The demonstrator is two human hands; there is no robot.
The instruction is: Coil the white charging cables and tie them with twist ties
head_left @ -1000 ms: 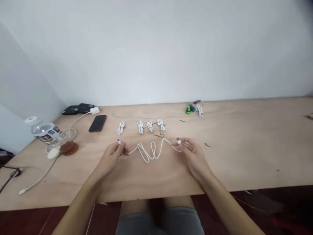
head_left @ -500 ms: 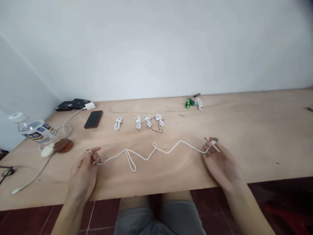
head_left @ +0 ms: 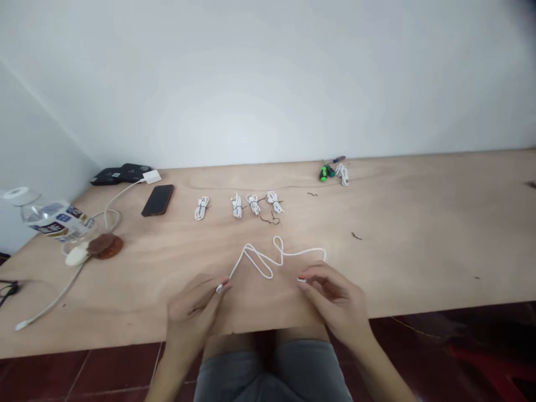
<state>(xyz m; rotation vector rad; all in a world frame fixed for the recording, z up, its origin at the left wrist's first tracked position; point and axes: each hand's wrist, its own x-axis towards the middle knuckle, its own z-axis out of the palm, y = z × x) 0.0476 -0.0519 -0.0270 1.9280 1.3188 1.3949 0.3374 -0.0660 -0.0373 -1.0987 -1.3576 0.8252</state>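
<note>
A loose white cable (head_left: 263, 261) lies in bends and loops on the wooden table between my hands. My left hand (head_left: 196, 304) pinches one end of it, a small white plug, near the table's front edge. The other end, a white connector with orange-red inside (head_left: 302, 279), is between the thumb and fingers of my right hand (head_left: 333, 298). Beyond the loose cable, coiled white cables (head_left: 201, 207) bound with dark ties lie in a row. A short dark tie (head_left: 356, 236) rests to the right, behind my right hand.
At the left are a bottle (head_left: 61, 220), a brown round object (head_left: 105, 245), a white charging cable (head_left: 54, 301), a phone (head_left: 158, 200) and black boxes (head_left: 132, 172). Screwdrivers (head_left: 323, 173) and another coiled cable (head_left: 342, 175) lie at the back right.
Both hands have moved inward with the cable ends, bunching the cable between them. The dark tie that was at my right hand now lies on the table.
</note>
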